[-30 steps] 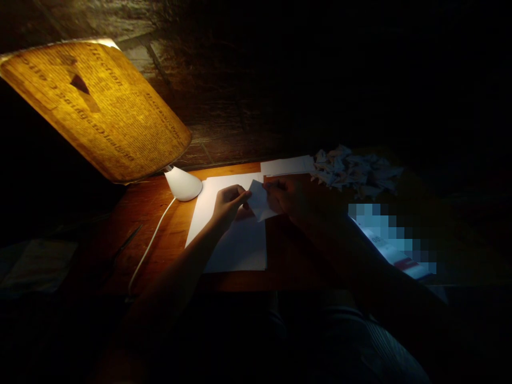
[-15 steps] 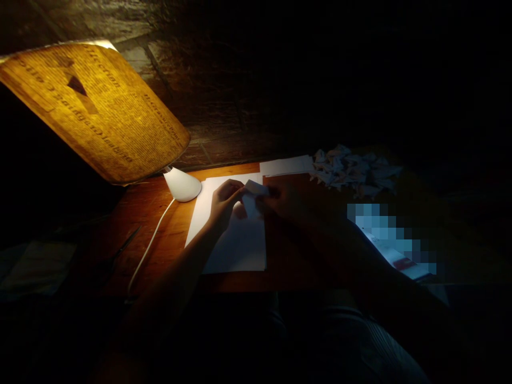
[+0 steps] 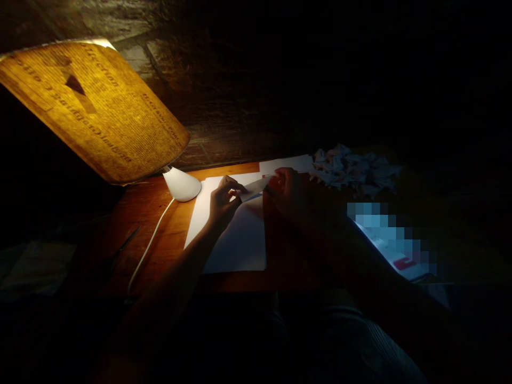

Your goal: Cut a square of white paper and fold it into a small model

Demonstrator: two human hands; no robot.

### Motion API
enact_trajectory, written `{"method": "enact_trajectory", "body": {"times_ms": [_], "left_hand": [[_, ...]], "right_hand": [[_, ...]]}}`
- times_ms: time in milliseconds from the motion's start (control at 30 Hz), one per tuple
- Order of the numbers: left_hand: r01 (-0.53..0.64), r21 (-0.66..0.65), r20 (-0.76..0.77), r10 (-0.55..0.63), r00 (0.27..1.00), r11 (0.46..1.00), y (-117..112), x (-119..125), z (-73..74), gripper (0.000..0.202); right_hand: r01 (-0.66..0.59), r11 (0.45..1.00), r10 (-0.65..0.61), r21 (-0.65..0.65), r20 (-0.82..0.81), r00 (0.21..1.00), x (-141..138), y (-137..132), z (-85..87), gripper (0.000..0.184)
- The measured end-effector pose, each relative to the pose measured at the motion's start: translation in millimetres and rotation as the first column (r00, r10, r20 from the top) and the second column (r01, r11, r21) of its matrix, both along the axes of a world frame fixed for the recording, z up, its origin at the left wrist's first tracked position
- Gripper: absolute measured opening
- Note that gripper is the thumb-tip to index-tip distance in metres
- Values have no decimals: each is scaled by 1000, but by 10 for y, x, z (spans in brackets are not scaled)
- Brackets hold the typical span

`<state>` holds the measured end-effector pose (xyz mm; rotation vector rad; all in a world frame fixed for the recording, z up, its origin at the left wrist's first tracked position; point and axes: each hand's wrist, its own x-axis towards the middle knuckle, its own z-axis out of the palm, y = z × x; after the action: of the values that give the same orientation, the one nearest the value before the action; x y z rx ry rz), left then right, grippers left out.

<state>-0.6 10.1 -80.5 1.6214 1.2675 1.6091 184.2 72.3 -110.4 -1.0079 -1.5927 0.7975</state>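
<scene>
A small piece of white paper [image 3: 256, 186] is stretched between my two hands, above the large white sheets [image 3: 236, 242] on the wooden table. My left hand [image 3: 224, 200] pinches its left end, thumb and forefinger bent in a ring. On the other end, my right hand [image 3: 285, 188] grips the paper with curled fingers, partly lost in shadow. Behind my right hand lies a stack of paper strips [image 3: 286, 164], and beside that a heap of folded white paper pieces [image 3: 352, 169].
A lamp with a glowing printed shade [image 3: 100, 112] and white base [image 3: 182, 185] stands at the left, its white cord [image 3: 150, 245] running to the front edge. Dark scissors [image 3: 124, 245] lie left of the cord. A lit phone screen [image 3: 388, 240], partly pixelated, is at the right.
The paper has turned from hanging upright to a flatter, slanted position between my hands. My right hand has shifted slightly right and up; my left hand stays nearly in place.
</scene>
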Motion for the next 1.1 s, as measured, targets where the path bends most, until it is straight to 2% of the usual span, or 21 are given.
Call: {"method": "enact_trajectory", "body": {"times_ms": [67, 167, 233, 300, 367, 433, 600, 667, 800, 967, 1100], "left_hand": [[-36, 7, -31, 37, 999, 999, 6, -8, -17, 9], [-71, 21, -46, 72, 996, 997, 28, -28, -58, 6], [-66, 29, -31, 67, 997, 997, 41, -33, -85, 7], [-60, 23, -15, 61, 998, 998, 46, -29, -99, 10], [-48, -2, -9, 48, 999, 999, 42, -17, -98, 13], [-11, -44, -1, 11, 1000, 999, 29, -3, -89, 13], [126, -143, 132, -107, 985, 982, -6, 16, -94, 20], [101, -145, 152, -79, 985, 984, -3, 21, -105, 21], [60, -178, 205, -23, 978, 982, 29, 34, -117, 37], [46, -217, 193, -4, 981, 975, 66, 29, -133, 40], [84, -244, 233, -25, 972, 966, 79, 7, -153, 50]], "right_hand": [[-55, 984, 34, -172, -125, 992, -25, 31, -18, 45], [-246, 899, 143, -361, -288, 947, -43, 8, 60, 40], [-370, 827, 213, -423, -374, 903, -37, -48, 149, 46], [-475, 778, 309, -411, -408, 859, -24, -113, 229, 43], [-447, 803, 308, -393, -369, 877, -16, -162, 279, 37], [-368, 846, 252, -386, -319, 914, -16, -178, 295, 30], [-271, 898, 201, -347, -225, 954, -27, -121, 242, 14], [-268, 910, 210, -316, -203, 956, -30, -97, 205, 11], [-265, 931, 220, -252, -194, 956, -37, -81, 137, 14], [-187, 966, 180, -178, -56, 982, -31, -82, 103, 7], [-206, 968, 208, -145, -2, 978, -16, -84, 128, 8]]}}
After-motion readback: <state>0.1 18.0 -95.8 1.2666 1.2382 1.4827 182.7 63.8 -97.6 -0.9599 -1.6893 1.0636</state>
